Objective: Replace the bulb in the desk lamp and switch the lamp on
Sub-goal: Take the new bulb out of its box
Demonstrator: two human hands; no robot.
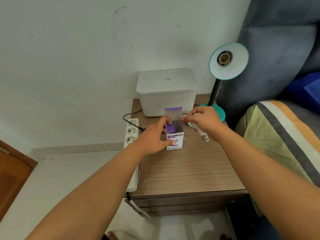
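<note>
The teal desk lamp point(239, 66) stands at the back right of the wooden nightstand point(187, 170), its shade tipped toward me and its socket point(224, 58) empty. A white and purple bulb box point(175, 137) stands upright with its top flap open. My left hand point(152, 137) grips the box by its left side. My right hand point(201, 120) is just right of the box opening and holds a white bulb point(201, 133) with its screw base pointing toward me. A second metal screw base point(183, 116) shows at my right fingertips, beside the open top.
A lidded white plastic container point(167, 92) sits behind the box against the wall. A white power strip point(131, 134) with a black cable plugged in lies along the nightstand's left edge. A bed with a striped pillow point(280, 135) borders the right side.
</note>
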